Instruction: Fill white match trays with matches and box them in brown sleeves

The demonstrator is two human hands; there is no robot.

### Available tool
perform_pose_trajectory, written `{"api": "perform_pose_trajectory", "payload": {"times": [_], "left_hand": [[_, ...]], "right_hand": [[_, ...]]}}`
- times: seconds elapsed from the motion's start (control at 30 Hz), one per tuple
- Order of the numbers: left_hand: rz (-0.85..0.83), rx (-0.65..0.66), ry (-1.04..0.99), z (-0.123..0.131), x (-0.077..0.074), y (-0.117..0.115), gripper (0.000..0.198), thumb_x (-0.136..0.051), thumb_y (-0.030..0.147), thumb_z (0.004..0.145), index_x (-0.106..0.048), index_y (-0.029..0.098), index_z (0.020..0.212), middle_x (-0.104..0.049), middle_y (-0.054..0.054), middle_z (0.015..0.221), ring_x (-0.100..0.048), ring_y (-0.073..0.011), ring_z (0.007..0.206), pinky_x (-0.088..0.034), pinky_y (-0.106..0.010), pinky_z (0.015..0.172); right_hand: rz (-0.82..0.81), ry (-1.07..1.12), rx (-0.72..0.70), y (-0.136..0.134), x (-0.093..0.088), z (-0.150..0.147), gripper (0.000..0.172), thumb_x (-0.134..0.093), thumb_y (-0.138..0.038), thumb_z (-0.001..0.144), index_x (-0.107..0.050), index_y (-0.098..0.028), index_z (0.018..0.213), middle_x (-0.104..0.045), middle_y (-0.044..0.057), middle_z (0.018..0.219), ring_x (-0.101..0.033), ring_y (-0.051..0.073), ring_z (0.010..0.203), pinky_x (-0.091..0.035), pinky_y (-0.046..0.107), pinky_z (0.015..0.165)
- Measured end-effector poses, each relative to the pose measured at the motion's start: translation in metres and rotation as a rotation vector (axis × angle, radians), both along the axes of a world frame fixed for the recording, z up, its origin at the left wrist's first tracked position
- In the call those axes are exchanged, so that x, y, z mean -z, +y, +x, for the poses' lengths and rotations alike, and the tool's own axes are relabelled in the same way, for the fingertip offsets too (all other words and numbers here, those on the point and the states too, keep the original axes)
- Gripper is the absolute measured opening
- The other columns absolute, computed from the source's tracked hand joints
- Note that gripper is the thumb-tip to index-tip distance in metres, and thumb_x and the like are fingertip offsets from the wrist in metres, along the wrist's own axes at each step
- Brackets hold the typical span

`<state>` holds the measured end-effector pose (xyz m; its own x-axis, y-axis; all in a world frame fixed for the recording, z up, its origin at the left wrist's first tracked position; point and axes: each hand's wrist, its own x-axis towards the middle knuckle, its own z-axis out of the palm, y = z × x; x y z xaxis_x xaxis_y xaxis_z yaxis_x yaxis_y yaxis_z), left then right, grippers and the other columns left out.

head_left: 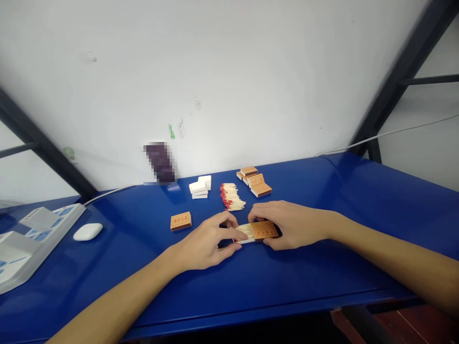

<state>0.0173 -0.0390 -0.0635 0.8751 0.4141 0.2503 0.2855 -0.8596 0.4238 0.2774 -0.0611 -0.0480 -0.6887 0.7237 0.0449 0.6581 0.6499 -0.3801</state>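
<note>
On the blue table (322, 224) both hands meet at a half-open matchbox. My right hand (287, 223) grips its orange sleeve (264, 230) between thumb and fingers. My left hand (206, 243) pinches the white inner tray (244, 232), which sticks out to the left and shows matches inside. A loose pile of red-tipped matches (232, 197) lies just behind the hands.
One closed orange matchbox (180, 221) lies left of the hands. White inner trays (200, 187) and several orange sleeves (255, 181) are stacked near the wall. A white earbud case (88, 231) and a grey-blue device (27, 241) sit at far left. Cables run along the wall.
</note>
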Motion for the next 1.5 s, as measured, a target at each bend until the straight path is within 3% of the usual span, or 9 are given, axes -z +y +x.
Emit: {"api": "perform_pose_trajectory", "payload": {"times": [0.23,0.6,0.87,1.5], "left_hand": [[-0.068,-0.050,-0.025,0.002,0.002,0.000,0.041,-0.062,0.022,0.090,-0.057,0.027,0.131,-0.058,-0.006,0.116,-0.059,-0.0190,0.101,-0.053,-0.034,0.090],[-0.053,-0.090,-0.041,0.000,0.003,0.004,0.037,-0.067,0.025,0.088,-0.059,0.025,0.125,-0.066,-0.004,0.118,-0.059,-0.0218,0.110,-0.049,-0.039,0.097],[-0.076,-0.164,-0.017,-0.001,0.006,0.007,0.043,-0.074,0.031,0.085,-0.061,0.027,0.125,-0.068,-0.002,0.112,-0.061,-0.0194,0.099,-0.050,-0.036,0.089],[-0.150,-0.040,-0.128,0.004,0.008,0.002,0.040,-0.076,0.033,0.083,-0.062,0.024,0.119,-0.060,-0.003,0.109,-0.059,-0.0170,0.097,-0.050,-0.031,0.087]], "right_hand": [[0.014,0.026,-0.002,0.001,0.002,-0.001,0.028,-0.063,-0.026,0.077,-0.058,-0.019,0.103,-0.062,0.003,0.095,-0.057,0.018,0.078,-0.041,0.029,0.069],[-0.007,0.100,-0.018,0.002,0.004,-0.003,0.032,-0.065,-0.032,0.085,-0.063,-0.019,0.114,-0.062,0.005,0.101,-0.058,0.019,0.084,-0.044,0.031,0.076],[-0.037,0.147,0.006,0.000,0.005,-0.006,0.039,-0.068,-0.035,0.085,-0.061,-0.020,0.120,-0.063,0.005,0.104,-0.058,0.019,0.087,-0.044,0.031,0.077],[0.011,0.247,0.004,-0.006,0.013,-0.020,0.025,-0.068,-0.032,0.085,-0.060,-0.018,0.103,-0.059,0.001,0.093,-0.055,0.015,0.077,-0.041,0.027,0.067]]}}
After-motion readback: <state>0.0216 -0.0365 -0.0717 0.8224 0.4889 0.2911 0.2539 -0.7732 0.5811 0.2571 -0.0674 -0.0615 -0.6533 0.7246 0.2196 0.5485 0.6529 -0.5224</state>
